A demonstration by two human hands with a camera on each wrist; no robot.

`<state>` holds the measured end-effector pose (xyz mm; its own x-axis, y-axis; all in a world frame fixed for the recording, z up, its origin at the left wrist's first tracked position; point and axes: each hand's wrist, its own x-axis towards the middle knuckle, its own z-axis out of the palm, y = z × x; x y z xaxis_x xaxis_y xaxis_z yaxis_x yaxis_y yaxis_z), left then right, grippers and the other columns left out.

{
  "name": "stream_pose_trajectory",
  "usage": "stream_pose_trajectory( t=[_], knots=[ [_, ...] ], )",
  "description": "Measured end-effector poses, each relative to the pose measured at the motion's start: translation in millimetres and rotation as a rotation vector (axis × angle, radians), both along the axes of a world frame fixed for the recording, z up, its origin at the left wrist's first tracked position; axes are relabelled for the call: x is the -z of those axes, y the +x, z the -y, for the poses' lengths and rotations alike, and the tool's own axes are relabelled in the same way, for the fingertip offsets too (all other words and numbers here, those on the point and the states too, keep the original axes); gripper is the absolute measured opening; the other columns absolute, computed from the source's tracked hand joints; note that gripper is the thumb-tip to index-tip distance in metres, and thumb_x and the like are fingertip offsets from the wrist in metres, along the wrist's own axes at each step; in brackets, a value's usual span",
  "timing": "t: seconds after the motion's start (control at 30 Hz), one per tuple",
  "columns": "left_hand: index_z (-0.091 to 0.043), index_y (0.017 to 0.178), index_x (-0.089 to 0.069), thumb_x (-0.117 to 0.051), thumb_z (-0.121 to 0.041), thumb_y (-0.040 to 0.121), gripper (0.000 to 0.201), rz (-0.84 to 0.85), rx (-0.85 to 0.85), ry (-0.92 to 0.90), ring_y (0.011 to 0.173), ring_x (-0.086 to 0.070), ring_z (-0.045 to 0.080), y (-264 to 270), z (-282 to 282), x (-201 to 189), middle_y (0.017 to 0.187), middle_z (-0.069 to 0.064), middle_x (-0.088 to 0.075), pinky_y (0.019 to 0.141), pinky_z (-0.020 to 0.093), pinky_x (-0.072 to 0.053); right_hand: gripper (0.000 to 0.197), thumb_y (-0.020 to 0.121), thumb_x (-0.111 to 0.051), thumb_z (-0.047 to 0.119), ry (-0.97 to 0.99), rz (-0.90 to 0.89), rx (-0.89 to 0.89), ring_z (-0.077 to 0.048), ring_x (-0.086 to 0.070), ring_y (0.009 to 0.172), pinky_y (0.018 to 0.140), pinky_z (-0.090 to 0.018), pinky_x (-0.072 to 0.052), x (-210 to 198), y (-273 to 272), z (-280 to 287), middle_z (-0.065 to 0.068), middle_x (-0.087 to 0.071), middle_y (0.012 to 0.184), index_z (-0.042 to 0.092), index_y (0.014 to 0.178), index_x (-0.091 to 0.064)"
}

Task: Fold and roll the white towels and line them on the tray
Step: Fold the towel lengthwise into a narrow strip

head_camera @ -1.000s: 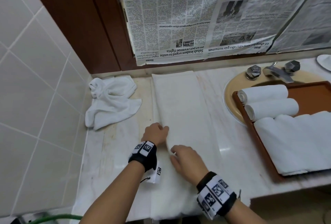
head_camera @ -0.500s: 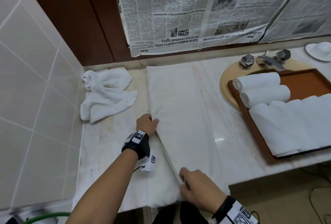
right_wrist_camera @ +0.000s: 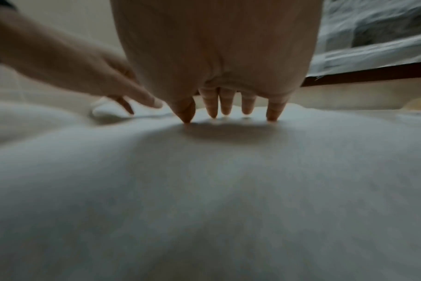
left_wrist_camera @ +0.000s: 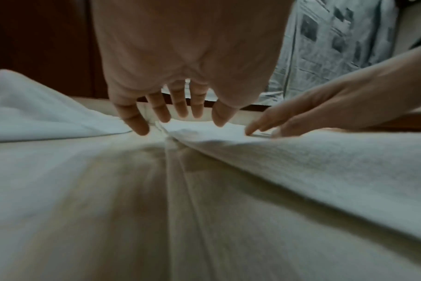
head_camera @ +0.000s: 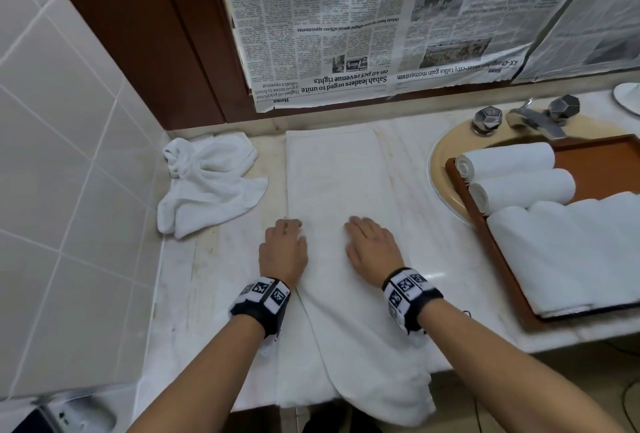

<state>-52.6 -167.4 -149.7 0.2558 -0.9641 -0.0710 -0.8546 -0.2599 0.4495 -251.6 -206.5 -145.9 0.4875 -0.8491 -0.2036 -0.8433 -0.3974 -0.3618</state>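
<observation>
A long white towel (head_camera: 339,176), folded lengthwise, lies flat on the marble counter, its near end hanging over the front edge. My left hand (head_camera: 284,242) lies palm down on the towel's left edge, fingers straight (left_wrist_camera: 173,114). My right hand (head_camera: 369,242) presses flat on the middle of the towel, fingertips (right_wrist_camera: 228,108) touching the cloth. A crumpled white towel (head_camera: 207,186) sits at the back left. The brown tray (head_camera: 599,162) at the right holds two rolled towels (head_camera: 509,162) and a folded stack of towels (head_camera: 571,252).
The tray rests over a beige sink (head_camera: 440,169) with a chrome tap (head_camera: 530,117). Newspaper (head_camera: 381,17) covers the wall behind. White tiles (head_camera: 62,155) close off the left side. The marble counter (head_camera: 443,245) shows between towel and tray.
My right hand has moved from the towel's near edge up to its middle and now lies flat beside the left hand. The towel's near part lies smoother.
</observation>
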Motion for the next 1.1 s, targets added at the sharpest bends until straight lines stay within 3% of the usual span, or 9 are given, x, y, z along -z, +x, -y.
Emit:
stream_pose_trajectory(
  t=[0.07,0.13,0.2,0.27,0.43,0.53,0.7,0.8,1.1],
  knots=[
    [-0.029,0.149,-0.036,-0.042,-0.035,0.101,0.049,0.08,0.124,0.057,0.142,-0.027,0.025,-10,6,3,0.158,-0.005,-0.028,0.106,0.046,-0.034,0.071,0.092,-0.006,0.047,0.023,-0.1,-0.088,-0.023,-0.012,0.151,0.119,-0.046,-0.017,9,3,9,0.002,-0.015,0.164,0.019,0.155,-0.025],
    [-0.04,0.156,-0.015,-0.028,-0.046,0.104,0.054,0.154,0.212,0.193,0.152,-0.003,0.024,-15,13,11,0.165,-0.014,-0.003,0.117,0.053,-0.016,0.06,0.102,-0.012,0.047,0.026,-0.14,-0.132,-0.018,0.004,0.152,0.122,-0.048,-0.004,18,9,14,0.01,0.002,0.165,0.025,0.158,-0.006],
    [-0.046,0.155,0.004,-0.016,-0.056,0.102,0.057,0.193,0.21,0.297,0.152,0.012,0.023,-11,17,22,0.163,-0.021,0.014,0.118,0.058,-0.001,0.061,0.103,-0.014,0.051,0.035,-0.171,-0.141,-0.016,0.012,0.151,0.122,-0.047,0.003,22,8,21,0.013,0.012,0.163,0.029,0.157,0.005],
    [-0.046,0.153,0.013,-0.01,-0.061,0.1,0.059,0.169,0.158,0.35,0.151,0.018,0.021,1,19,26,0.16,-0.024,0.021,0.117,0.058,0.008,0.063,0.102,-0.013,0.054,0.064,-0.198,-0.094,-0.014,0.015,0.15,0.121,-0.045,0.006,23,-4,31,0.013,0.018,0.161,0.03,0.156,0.01],
    [-0.037,0.157,0.006,-0.015,-0.049,0.104,0.058,0.115,0.006,0.342,0.152,0.012,0.025,35,7,24,0.164,-0.014,0.014,0.122,0.049,0.001,0.065,0.103,-0.016,0.052,0.1,-0.206,0.142,-0.016,0.013,0.151,0.121,-0.047,0.003,22,-57,49,0.008,0.017,0.163,0.022,0.157,0.006],
    [-0.042,0.157,0.001,-0.018,-0.05,0.104,0.057,0.072,0.019,0.251,0.152,0.009,0.025,30,12,20,0.164,-0.016,0.012,0.121,0.053,-0.001,0.068,0.098,-0.008,0.054,0.026,-0.144,0.093,-0.015,0.012,0.151,0.121,-0.045,0.003,21,-62,49,0.008,0.011,0.164,0.022,0.158,0.001],
    [-0.044,0.156,0.002,-0.014,-0.053,0.104,0.055,0.109,0.223,0.187,0.152,0.013,0.019,-3,67,14,0.163,-0.021,0.013,0.119,0.058,0.001,0.077,0.088,0.005,0.06,-0.006,-0.12,-0.048,-0.013,0.011,0.151,0.12,-0.046,0.006,23,-25,71,0.011,0.012,0.163,0.026,0.157,0.004],
    [-0.045,0.155,0.005,-0.012,-0.054,0.103,0.055,0.149,0.297,0.233,0.151,0.017,0.018,-11,92,21,0.162,-0.022,0.016,0.119,0.059,0.005,0.067,0.098,-0.004,0.057,-0.005,-0.145,-0.073,-0.014,0.012,0.151,0.121,-0.046,0.005,26,-8,89,0.012,0.015,0.163,0.028,0.157,0.008],
    [-0.039,0.155,0.013,-0.01,-0.061,0.1,0.064,0.127,0.151,0.284,0.15,0.021,0.014,14,130,35,0.162,-0.016,0.023,0.12,0.053,0.011,0.063,0.102,-0.01,0.055,0.06,-0.196,-0.013,-0.017,0.019,0.149,0.121,-0.045,0.009,32,3,150,0.01,0.021,0.161,0.029,0.156,0.012]
  ],
)
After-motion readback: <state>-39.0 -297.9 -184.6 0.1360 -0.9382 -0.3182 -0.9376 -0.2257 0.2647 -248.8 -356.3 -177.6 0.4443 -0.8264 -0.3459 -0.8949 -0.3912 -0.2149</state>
